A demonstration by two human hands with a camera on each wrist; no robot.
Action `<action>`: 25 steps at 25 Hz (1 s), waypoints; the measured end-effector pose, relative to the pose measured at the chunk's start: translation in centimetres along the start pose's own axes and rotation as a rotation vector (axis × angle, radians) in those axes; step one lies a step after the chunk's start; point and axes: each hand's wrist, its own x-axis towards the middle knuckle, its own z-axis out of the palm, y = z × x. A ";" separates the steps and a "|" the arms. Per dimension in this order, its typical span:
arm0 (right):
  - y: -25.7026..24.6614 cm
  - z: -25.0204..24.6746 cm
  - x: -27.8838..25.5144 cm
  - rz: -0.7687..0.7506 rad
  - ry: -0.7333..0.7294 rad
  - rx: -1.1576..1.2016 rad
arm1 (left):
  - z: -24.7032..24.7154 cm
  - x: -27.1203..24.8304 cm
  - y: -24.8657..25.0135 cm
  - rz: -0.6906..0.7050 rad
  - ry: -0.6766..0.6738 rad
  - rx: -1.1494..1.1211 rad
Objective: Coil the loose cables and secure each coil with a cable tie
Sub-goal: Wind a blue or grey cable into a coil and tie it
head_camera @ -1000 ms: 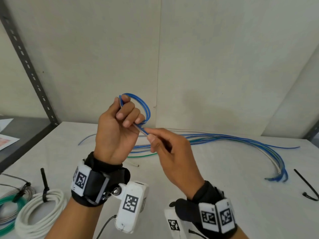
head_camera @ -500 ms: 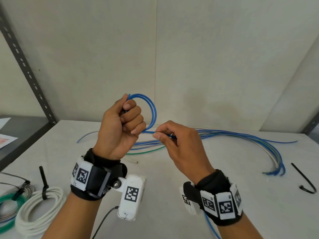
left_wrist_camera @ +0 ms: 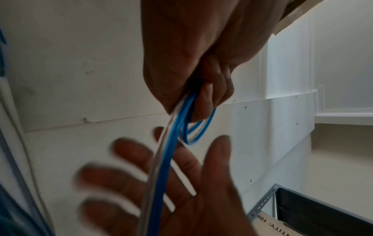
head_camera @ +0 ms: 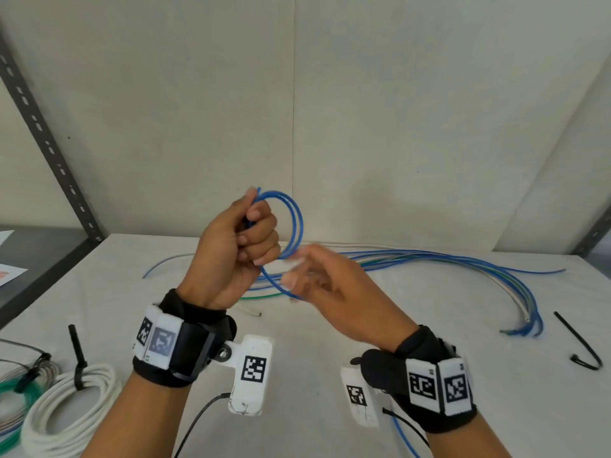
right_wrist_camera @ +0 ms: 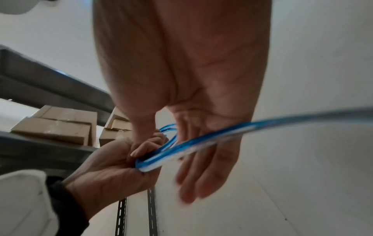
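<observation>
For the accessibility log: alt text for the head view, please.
Left hand grips a small blue cable coil above a white table; the open right hand guides its trailing length. Tied white coil lower left.

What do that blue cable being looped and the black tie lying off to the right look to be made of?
Blue cable: apparently glossy, flexible plastic sheathing; it bends smoothly and shows bright highlights. What is inside is hidden.
Black tie: probably matte plastic, a thin strip curling into a hook.

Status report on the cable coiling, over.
Left hand grips small blue cable coil. Right hand open, fingers straight, loose cable running across palm. Spare black cable tie on table; nothing blocking.
</observation>
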 end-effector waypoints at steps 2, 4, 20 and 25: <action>0.1 -0.3 0.3 -0.017 0.251 0.097 | 0.7 -0.2 -1.0 -0.089 -0.062 0.117; -0.1 -0.9 0.5 -0.080 0.385 0.086 | 1.3 -0.4 -1.9 -0.127 -0.133 0.225; 1.8 -3.8 0.1 -0.061 0.519 -0.277 | 0.4 -0.2 -3.4 0.193 0.048 1.106; 1.5 -3.8 0.3 0.035 0.301 -0.181 | 0.1 0.1 -2.9 0.157 0.017 0.831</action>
